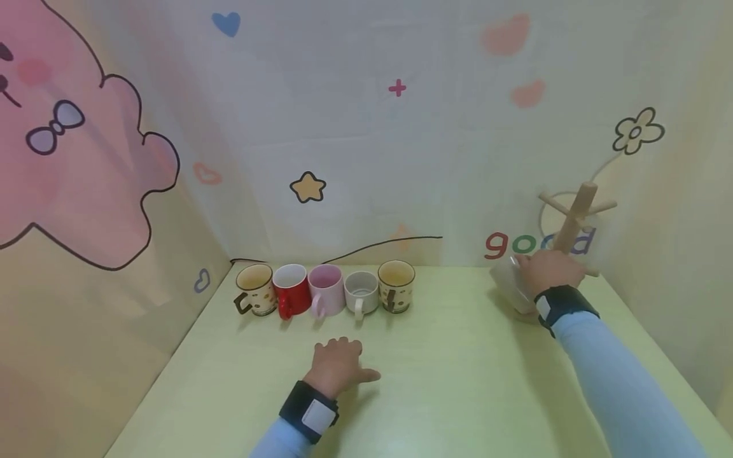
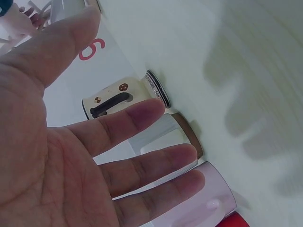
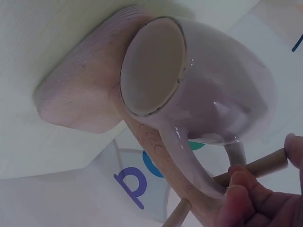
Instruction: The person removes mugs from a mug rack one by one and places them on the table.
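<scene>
A white mug (image 3: 227,80) hangs sideways at a wooden mug tree (image 3: 161,151), its handle looped round a peg. My right hand (image 1: 551,275) is at that handle, fingertips curled against its outer bend, with the thumb by the peg's tip (image 3: 279,158). The mug's mouth faces the tree's base (image 3: 85,90). My left hand (image 1: 338,367) holds nothing; its fingers are spread above the table, in front of the row of mugs. Palm and extended fingers show in the left wrist view, overlapping a patterned cream mug (image 2: 123,97) and a pink mug (image 2: 208,198).
At the back left stand another cream mug (image 1: 256,289), a red mug (image 1: 293,296), the pink mug, a small pale mug (image 1: 362,292) and the patterned cream mug, upright side by side. Printed cloth walls (image 1: 355,127) bound the light table (image 1: 446,381) at back and sides.
</scene>
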A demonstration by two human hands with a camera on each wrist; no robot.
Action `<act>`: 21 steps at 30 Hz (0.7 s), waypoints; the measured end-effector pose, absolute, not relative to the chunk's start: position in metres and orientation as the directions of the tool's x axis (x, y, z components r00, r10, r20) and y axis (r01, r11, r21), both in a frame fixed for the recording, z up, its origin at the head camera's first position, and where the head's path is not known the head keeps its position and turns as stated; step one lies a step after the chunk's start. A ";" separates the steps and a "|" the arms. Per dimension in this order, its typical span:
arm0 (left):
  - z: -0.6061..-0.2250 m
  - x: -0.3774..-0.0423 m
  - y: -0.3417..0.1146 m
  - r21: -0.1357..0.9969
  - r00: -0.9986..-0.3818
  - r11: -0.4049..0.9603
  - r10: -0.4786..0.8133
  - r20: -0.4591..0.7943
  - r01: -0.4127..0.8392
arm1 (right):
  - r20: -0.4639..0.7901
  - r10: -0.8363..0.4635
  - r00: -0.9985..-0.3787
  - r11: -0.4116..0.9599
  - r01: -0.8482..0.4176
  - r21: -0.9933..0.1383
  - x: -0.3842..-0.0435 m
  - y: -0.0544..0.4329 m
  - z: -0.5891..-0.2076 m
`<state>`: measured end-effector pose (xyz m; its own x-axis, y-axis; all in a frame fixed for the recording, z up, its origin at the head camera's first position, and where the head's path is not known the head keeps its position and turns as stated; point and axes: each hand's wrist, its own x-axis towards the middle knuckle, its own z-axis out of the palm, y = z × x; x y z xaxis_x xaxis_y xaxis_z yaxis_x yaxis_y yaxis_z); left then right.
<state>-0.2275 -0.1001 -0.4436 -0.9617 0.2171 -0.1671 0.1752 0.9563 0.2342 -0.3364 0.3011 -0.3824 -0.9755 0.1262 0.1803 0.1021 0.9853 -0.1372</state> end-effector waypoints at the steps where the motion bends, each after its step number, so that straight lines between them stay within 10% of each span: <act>1: -0.443 -0.227 -0.100 0.231 -0.962 0.957 0.218 -0.166 0.177 | 0.181 0.130 -0.975 0.985 0.106 -0.135 -0.337 0.302 -0.383; 21: -0.442 -0.225 -0.097 0.229 -0.962 0.958 0.213 -0.169 0.172 | 0.063 -0.107 -0.992 0.982 -0.096 0.163 -0.343 0.300 -0.377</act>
